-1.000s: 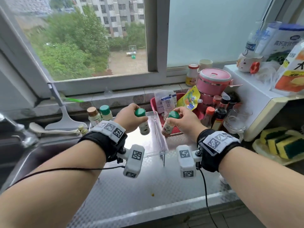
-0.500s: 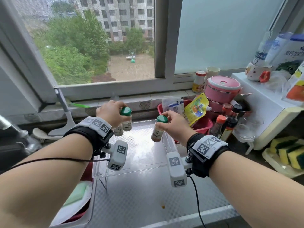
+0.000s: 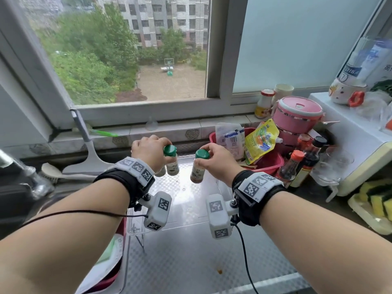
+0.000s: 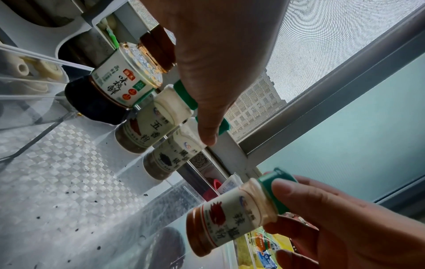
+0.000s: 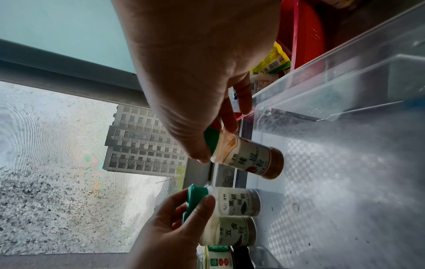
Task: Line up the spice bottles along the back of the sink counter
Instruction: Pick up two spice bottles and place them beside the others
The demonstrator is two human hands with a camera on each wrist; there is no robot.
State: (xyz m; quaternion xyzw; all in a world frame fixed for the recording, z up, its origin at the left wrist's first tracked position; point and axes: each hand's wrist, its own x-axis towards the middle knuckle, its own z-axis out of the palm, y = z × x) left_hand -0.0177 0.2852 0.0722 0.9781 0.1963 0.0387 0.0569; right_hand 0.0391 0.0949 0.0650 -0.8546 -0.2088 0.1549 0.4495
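Both hands have carried green-capped bottles back across the bench: left hand point(image 3: 149, 152) sets a pepper bottle point(image 3: 171, 164) in the row, right hand point(image 3: 219, 161) grips the chili bottle point(image 3: 199, 166), next.

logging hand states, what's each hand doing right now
Left hand: grips the green cap of the black pepper bottle, which stands in the row.
Right hand: pinches the chili powder bottle by its cap, held above the counter.

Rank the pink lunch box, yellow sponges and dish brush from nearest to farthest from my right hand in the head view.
1. Pink lunch box, behind and right of the right hand.
2. Dish brush, far left by the sink.
3. Yellow sponges, far right edge.
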